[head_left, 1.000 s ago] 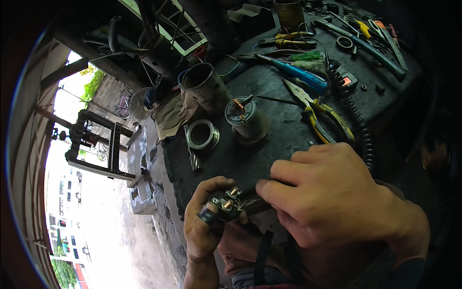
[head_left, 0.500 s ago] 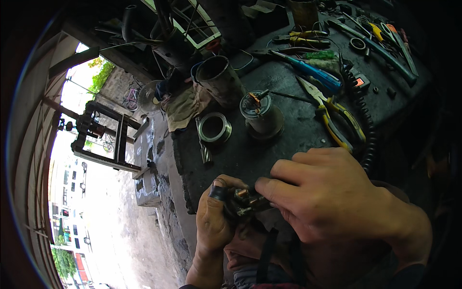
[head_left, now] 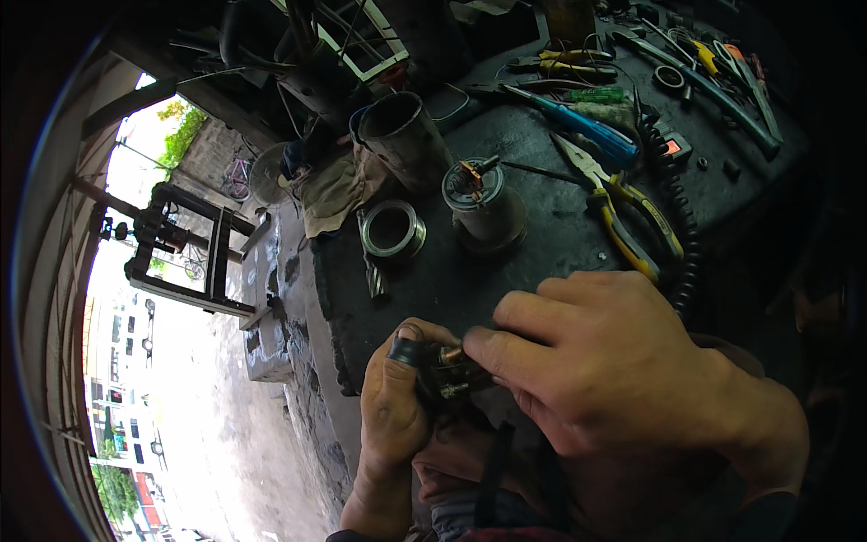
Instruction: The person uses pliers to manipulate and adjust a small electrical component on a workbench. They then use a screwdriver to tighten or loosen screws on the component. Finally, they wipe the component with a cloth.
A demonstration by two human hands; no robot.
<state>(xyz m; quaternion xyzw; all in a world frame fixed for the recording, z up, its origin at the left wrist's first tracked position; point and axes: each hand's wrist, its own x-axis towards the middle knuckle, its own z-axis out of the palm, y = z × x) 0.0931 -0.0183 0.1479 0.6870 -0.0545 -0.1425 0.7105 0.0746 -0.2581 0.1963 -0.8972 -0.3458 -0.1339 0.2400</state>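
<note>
Both hands met at a small dark metal part (head_left: pixel 452 359) with coppery bolts, at six o'clock in the view. The left hand (head_left: pixel 395 402) gripped it, a black band (head_left: pixel 406 351) around its thumb. The right hand (head_left: pixel 591 361) had its fingers bunched at the part's three o'clock side; whether they pinched anything could not be told. From the part, a metal ring (head_left: pixel 417 239) lay on the bench (head_left: pixel 424 294) at eleven o'clock, and pliers (head_left: pixel 597 182) at one.
</note>
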